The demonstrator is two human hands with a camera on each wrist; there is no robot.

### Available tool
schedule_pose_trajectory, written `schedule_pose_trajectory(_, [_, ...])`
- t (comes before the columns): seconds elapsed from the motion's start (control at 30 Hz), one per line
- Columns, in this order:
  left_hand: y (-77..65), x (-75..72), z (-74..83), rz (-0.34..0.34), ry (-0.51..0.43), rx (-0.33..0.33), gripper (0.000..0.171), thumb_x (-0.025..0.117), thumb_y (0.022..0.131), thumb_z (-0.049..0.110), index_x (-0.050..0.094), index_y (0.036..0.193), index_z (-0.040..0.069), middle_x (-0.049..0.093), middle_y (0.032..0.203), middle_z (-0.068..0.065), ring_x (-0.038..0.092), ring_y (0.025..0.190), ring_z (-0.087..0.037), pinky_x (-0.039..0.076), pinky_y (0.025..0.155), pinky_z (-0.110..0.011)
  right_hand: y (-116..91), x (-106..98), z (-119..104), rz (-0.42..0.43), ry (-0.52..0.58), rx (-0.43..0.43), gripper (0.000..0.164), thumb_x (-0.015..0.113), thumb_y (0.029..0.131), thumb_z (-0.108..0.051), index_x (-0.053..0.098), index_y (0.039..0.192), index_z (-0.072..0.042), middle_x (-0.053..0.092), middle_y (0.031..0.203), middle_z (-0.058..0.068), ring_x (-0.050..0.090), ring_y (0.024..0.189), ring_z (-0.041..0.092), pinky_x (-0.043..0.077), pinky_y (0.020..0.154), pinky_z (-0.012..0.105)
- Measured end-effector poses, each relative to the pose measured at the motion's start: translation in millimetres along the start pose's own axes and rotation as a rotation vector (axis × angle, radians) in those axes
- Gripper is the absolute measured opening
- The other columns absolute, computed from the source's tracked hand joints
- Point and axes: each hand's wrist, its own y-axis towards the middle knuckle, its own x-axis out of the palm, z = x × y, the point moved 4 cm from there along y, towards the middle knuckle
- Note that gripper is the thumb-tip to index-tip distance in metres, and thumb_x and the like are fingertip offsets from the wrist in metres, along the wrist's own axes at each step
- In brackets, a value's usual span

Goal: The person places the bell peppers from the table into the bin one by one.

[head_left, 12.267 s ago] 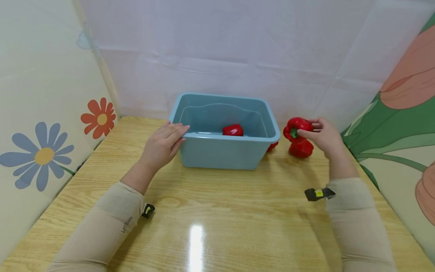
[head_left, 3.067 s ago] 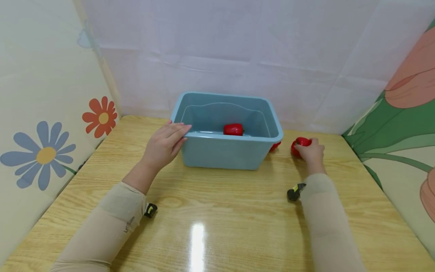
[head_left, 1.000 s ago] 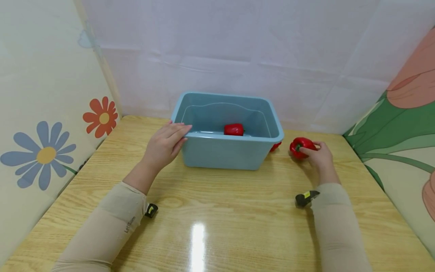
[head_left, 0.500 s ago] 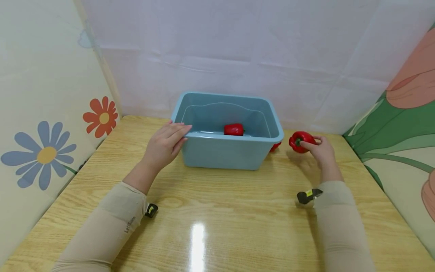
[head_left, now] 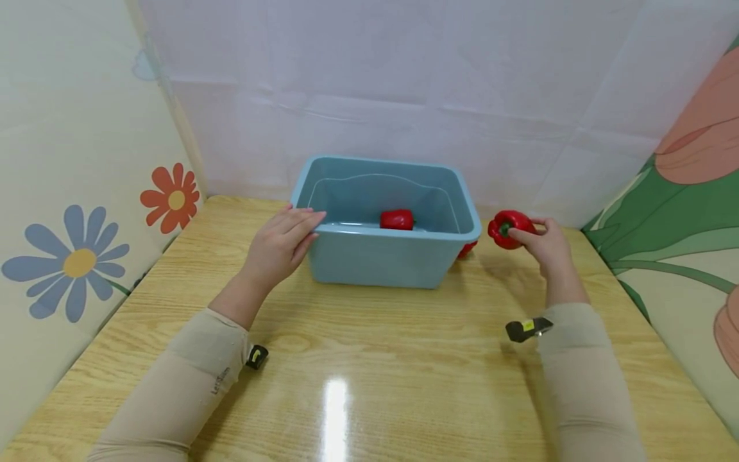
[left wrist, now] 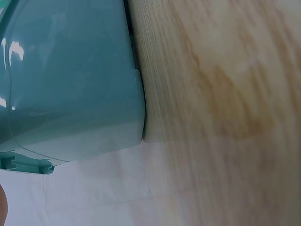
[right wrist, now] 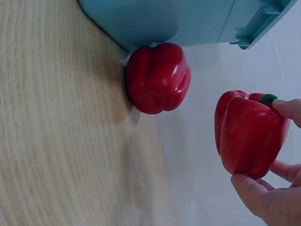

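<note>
My right hand [head_left: 551, 247] holds a red bell pepper [head_left: 508, 229] above the table, right of the blue bin [head_left: 375, 262]. In the right wrist view, my thumb is at its green stem and my fingers are at the opposite end of the bell pepper [right wrist: 251, 134]. My left hand [head_left: 279, 247] rests on the bin's left front corner, fingers extended over the rim. Inside the bin lies another red bell pepper [head_left: 396, 219]; the front wall hides part of the bin's floor. A third bell pepper [right wrist: 157, 77] sits on the table against the bin's right side.
The wooden table [head_left: 369, 359] extends in front of the bin. A white sheet [head_left: 404, 77] hangs close behind it. Flower-printed panels stand along the left [head_left: 63, 147] and right [head_left: 681, 212] sides.
Twelve seconds ago, my right hand held one bell pepper above another; that stack is gone. Within the last second, my right hand has lifted the bell pepper from the table. My left hand stays put.
</note>
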Motion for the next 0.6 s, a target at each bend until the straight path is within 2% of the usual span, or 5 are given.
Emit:
schedule_pose_trajectory(0.3, [-0.4,1.6,-1.1,0.002,0.002,0.000,0.037,0.063,0.085,0.014,0.060,0.120,0.005,0.062,0.116,-0.009,0.056,0.109,-0.027,0.037,0.101,-0.047,-8.2,-7.8,-24.6,-0.009,0.070,-0.069,0.083,0.065,0.080,-0.046,0.026,0.140,-0.003,0.039,0.123,0.014,0.048,0.102,0.019,0.043,0.097,0.033])
schedule_pose_trajectory(0.6, [0.1,1.5,-1.0,0.000,0.006,-0.001,0.037,0.064,0.084,0.014,0.060,0.121,0.006,0.062,0.116,-0.009,0.056,0.109,-0.027,0.037,0.101,-0.046,-18.6,-12.6,-43.0,-0.010,0.132,-0.102,0.083,0.068,0.078,-0.044,0.026,0.139,-0.004,0.040,0.116,0.006,0.047,0.104,0.018,0.042,0.098,0.034])
